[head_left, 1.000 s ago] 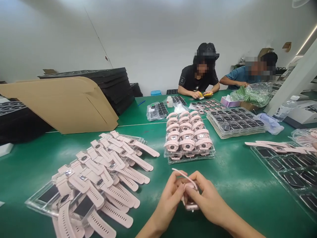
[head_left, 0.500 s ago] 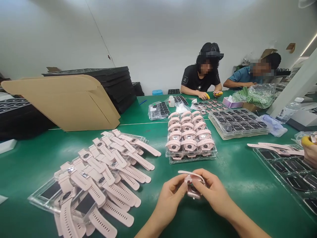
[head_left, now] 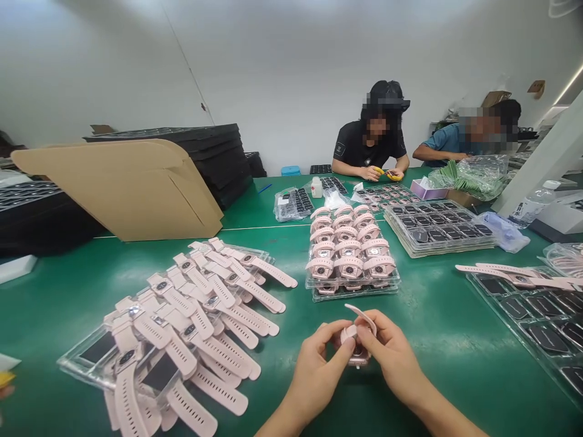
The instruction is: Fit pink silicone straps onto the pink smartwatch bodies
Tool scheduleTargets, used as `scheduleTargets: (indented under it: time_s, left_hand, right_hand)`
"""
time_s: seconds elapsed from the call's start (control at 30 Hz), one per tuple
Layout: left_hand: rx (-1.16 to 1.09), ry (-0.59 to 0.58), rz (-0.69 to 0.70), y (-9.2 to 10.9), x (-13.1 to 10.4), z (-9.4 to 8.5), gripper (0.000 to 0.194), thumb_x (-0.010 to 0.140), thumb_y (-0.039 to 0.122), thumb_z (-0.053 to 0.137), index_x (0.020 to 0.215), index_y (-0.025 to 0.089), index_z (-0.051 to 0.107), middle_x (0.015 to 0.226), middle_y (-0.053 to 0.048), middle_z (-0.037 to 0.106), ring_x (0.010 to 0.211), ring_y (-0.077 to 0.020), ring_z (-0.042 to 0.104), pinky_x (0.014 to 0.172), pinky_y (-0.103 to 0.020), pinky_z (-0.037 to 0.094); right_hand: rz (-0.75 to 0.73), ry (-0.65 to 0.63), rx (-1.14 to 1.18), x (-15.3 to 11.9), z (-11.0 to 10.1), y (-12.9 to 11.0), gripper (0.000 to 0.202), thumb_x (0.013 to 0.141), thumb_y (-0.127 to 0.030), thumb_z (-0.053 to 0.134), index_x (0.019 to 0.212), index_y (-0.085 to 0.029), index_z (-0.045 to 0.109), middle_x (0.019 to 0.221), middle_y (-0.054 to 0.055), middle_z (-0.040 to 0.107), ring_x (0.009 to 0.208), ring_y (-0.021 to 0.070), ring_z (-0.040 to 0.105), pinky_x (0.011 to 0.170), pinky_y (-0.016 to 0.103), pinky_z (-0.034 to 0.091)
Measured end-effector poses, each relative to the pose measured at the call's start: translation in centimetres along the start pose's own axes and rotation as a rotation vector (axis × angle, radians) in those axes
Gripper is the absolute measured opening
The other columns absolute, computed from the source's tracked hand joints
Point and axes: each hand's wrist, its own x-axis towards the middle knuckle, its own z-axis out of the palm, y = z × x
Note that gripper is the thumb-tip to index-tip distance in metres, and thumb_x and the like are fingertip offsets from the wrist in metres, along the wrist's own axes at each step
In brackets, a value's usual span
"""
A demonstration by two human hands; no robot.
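Near the front of the table, a pink smartwatch point(head_left: 357, 359) is gripped between my two hands. My left hand point(head_left: 317, 361) pinches one band piece beside the case with thumb and fingers. On the other side, my right hand point(head_left: 392, 347) has its fingers closed around the other band piece point(head_left: 364, 318), whose free end sticks up. The fingers partly hide the case. Just beyond my hands stands a clear tray point(head_left: 314, 294) filled with pink smartwatches point(head_left: 350, 268), their bands looped over. To the left lies a heap of pink smartwatches point(head_left: 207, 303) with bands spread out, on clear trays.
A tray of dark screens point(head_left: 514, 306) is at right, with pink watches across it. Behind stand stacked trays point(head_left: 437, 227), a water bottle point(head_left: 532, 203) and a cardboard piece point(head_left: 122, 188). Two people sit across the table. A hand with yellow fingertip covering point(head_left: 6, 381) shows at far left.
The band's free end has swung up from nearly level to a steep tilt between my fingers. Another person's hand has left the right edge; one with a yellow covering appears at the left edge.
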Motion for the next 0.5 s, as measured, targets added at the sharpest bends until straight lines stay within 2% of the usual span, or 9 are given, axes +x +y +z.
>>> scheduleTargets:
  time_s: [0.03, 0.1, 0.17, 0.2, 0.23, 0.33, 0.4, 0.5]
  left_hand:
    - [-0.021, 0.01, -0.005, -0.2, 0.0, 0.0, 0.032, 0.089, 0.042, 0.062, 0.111, 0.02, 0.071, 0.098, -0.009, 0.071, 0.091, -0.0233, 0.062, 0.086, -0.035, 0.051]
    - [-0.067, 0.029, -0.017, -0.7, 0.0, 0.0, 0.032, 0.088, 0.041, 0.064, 0.11, 0.019, 0.07, 0.096, -0.009, 0.071, 0.089, -0.0228, 0.062, 0.085, -0.035, 0.051]
    - [-0.093, 0.036, -0.014, -1.0, 0.1, 0.0, 0.031, 0.087, 0.04, 0.066, 0.109, 0.018, 0.069, 0.094, -0.008, 0.071, 0.088, -0.0224, 0.063, 0.085, -0.035, 0.051]
    - [-0.091, 0.028, -0.008, -1.1, 0.1, 0.0, 0.03, 0.087, 0.039, 0.067, 0.108, 0.018, 0.069, 0.093, -0.008, 0.071, 0.087, -0.0222, 0.063, 0.084, -0.034, 0.051]
    - [-0.083, 0.018, 0.0, -1.1, 0.1, 0.0, 0.029, 0.087, 0.038, 0.067, 0.108, 0.018, 0.07, 0.093, -0.007, 0.071, 0.088, -0.022, 0.062, 0.084, -0.033, 0.051]
    - [-0.084, -0.005, 0.007, -0.9, 0.2, -0.2, 0.027, 0.088, 0.037, 0.066, 0.108, 0.019, 0.07, 0.096, -0.007, 0.07, 0.091, -0.0226, 0.062, 0.083, -0.033, 0.051]
    - [-0.135, -0.013, -0.008, -0.7, 0.3, -0.2, 0.029, 0.088, 0.039, 0.066, 0.108, 0.018, 0.069, 0.098, -0.008, 0.07, 0.092, -0.0231, 0.062, 0.084, -0.034, 0.051]
    - [-0.234, -0.018, -0.034, -0.6, 0.5, -0.2, 0.031, 0.087, 0.042, 0.068, 0.105, 0.017, 0.067, 0.093, -0.007, 0.07, 0.087, -0.022, 0.063, 0.08, -0.033, 0.052]
  right_hand:
    - [-0.018, 0.015, -0.063, 0.0, -0.1, 0.0, 0.027, 0.092, -0.049, 0.059, 0.092, -0.021, 0.063, 0.082, 0.0, 0.061, 0.073, 0.0145, 0.056, 0.066, 0.023, 0.047]
    - [-0.079, 0.057, -0.223, -0.1, -0.4, 0.0, 0.027, 0.094, -0.045, 0.056, 0.109, -0.024, 0.063, 0.094, 0.002, 0.062, 0.081, 0.0168, 0.059, 0.071, 0.026, 0.049]
    - [-0.171, 0.066, -0.384, -0.1, -0.8, 0.0, 0.036, 0.096, -0.04, 0.054, 0.129, -0.028, 0.057, 0.105, 0.003, 0.061, 0.087, 0.018, 0.06, 0.079, 0.028, 0.051]
    - [-0.217, 0.049, -0.446, -0.1, -0.9, -0.1, 0.038, 0.096, -0.038, 0.053, 0.133, -0.03, 0.056, 0.105, 0.004, 0.061, 0.088, 0.0179, 0.061, 0.081, 0.029, 0.051]
    - [-0.251, 0.026, -0.49, 0.0, -1.1, -0.1, 0.036, 0.097, -0.037, 0.052, 0.132, -0.03, 0.058, 0.102, 0.004, 0.06, 0.087, 0.0177, 0.061, 0.08, 0.029, 0.051]
    - [-0.298, 0.019, -0.512, 0.1, -1.3, -0.2, 0.026, 0.098, -0.039, 0.051, 0.109, -0.026, 0.071, 0.093, 0.004, 0.059, 0.076, 0.016, 0.062, 0.07, 0.027, 0.052]
    - [-0.304, 0.101, -0.463, 0.2, -1.3, -0.2, 0.027, 0.1, -0.04, 0.048, 0.1, -0.023, 0.069, 0.09, 0.003, 0.059, 0.069, 0.0145, 0.061, 0.065, 0.026, 0.051]
    - [-0.304, 0.193, -0.456, 0.2, -1.2, -0.2, 0.027, 0.102, -0.039, 0.042, 0.096, -0.023, 0.063, 0.086, 0.002, 0.059, 0.072, 0.0153, 0.06, 0.065, 0.026, 0.049]
